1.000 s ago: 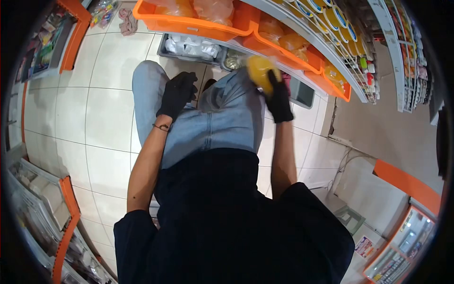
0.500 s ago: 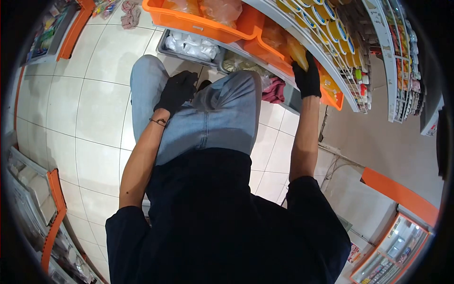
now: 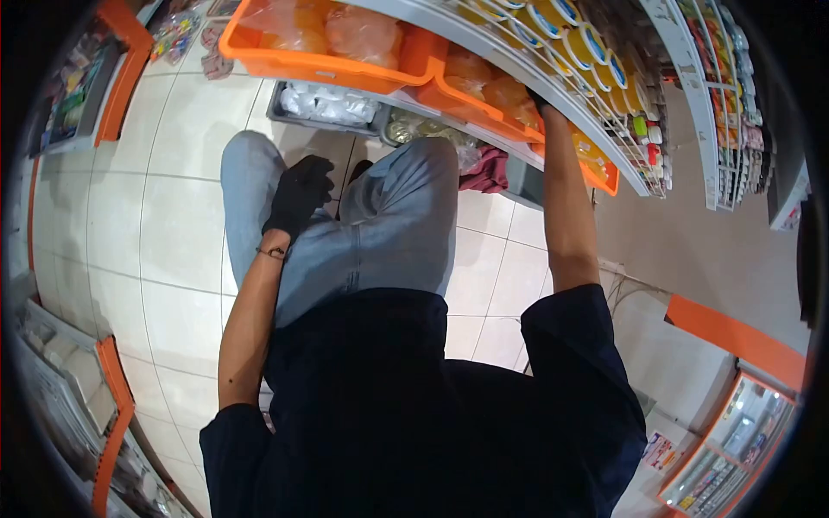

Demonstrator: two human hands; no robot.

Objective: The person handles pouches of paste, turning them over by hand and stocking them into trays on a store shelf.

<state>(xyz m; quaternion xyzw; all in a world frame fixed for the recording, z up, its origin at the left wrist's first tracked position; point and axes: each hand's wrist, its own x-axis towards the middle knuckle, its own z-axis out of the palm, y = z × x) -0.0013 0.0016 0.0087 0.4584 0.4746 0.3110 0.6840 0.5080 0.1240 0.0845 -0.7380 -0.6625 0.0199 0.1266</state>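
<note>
My left hand, in a black glove, rests on my left thigh with its fingers loosely apart and holds nothing. My right arm reaches up to an orange bin under the shelf. Only a bit of my gloved right hand shows at the shelf edge; its fingers are hidden, so I cannot tell whether it grips anything. Clear plastic bags with yellow-orange contents lie in that bin. Another orange bin to its left holds similar bags.
Below the bins are a grey crate of white bagged goods, more clear bags and a maroon cloth. Above, a white shelf edge carries yellow tubs. An orange-trimmed rack stands at left.
My right hand has moved up and deeper behind the shelf edge; the yellow bag that was in its grasp is no longer visible there. The view has shifted slightly, my left hand staying on my thigh.
</note>
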